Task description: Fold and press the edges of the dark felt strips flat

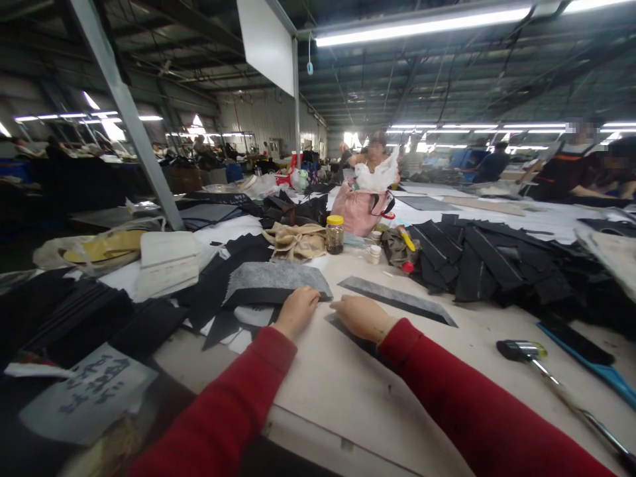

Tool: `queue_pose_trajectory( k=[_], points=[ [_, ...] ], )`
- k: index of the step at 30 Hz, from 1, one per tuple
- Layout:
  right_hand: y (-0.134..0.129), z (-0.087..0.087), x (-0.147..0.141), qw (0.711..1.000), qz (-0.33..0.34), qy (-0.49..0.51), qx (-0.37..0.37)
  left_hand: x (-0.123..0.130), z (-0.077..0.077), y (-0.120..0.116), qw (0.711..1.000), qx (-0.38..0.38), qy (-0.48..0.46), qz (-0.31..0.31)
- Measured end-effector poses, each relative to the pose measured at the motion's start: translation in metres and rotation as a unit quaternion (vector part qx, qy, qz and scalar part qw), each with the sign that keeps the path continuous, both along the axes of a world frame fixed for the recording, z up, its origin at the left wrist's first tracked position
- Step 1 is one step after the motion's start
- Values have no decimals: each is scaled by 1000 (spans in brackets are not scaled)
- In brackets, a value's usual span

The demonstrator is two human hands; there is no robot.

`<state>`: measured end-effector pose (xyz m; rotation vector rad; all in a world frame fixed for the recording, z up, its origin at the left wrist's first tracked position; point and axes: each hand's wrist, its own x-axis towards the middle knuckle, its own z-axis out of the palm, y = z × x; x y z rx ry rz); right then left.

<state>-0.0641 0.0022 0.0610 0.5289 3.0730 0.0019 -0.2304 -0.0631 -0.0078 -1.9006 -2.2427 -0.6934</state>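
Note:
My left hand (298, 310) rests at the right end of a stack of grey-faced black fabric pieces (273, 281), its fingers closed together at the edge; what they grip is too small to tell. To its right, my right hand (360, 317) lies over a dark strip (342, 324) that shows partly beneath the palm and wrist. The fingers of that hand are bent together, their tips partly hidden. Beyond the right hand a grey strip with a black border (397, 299) lies flat on the beige board (338, 377).
A hammer (521, 351) and blue-handled brush (581, 344) lie at the right. Black fabric piles (477, 255) flank the board. A yellow-lidded jar (334, 235), pink bag (355, 209) and tan cloth (293, 240) stand behind. A person (375, 156) is across the table.

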Motion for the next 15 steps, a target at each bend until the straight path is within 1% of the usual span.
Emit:
queue_pose_trajectory(
  k=[2, 4, 7, 9, 11, 15],
  points=[
    [0, -10, -20, 1000, -20, 3, 18, 1, 1, 0, 1000, -9, -18, 16],
    [3, -18, -32, 999, -35, 6, 21, 0, 3, 1, 998, -13, -45, 52],
    [8, -25, -39, 998, -48, 8, 26, -7, 3, 4, 989, -6, -84, 125],
    [9, -27, -40, 998, -47, 14, 31, -12, 3, 5, 982, -1, -104, 160],
    [8, -27, -41, 998, -42, 25, 36, -13, 4, 5, 977, 1, -122, 174],
    [-2, -29, -50, 998, -26, 51, 35, -7, 5, 5, 973, 16, -156, 170]
  ],
)
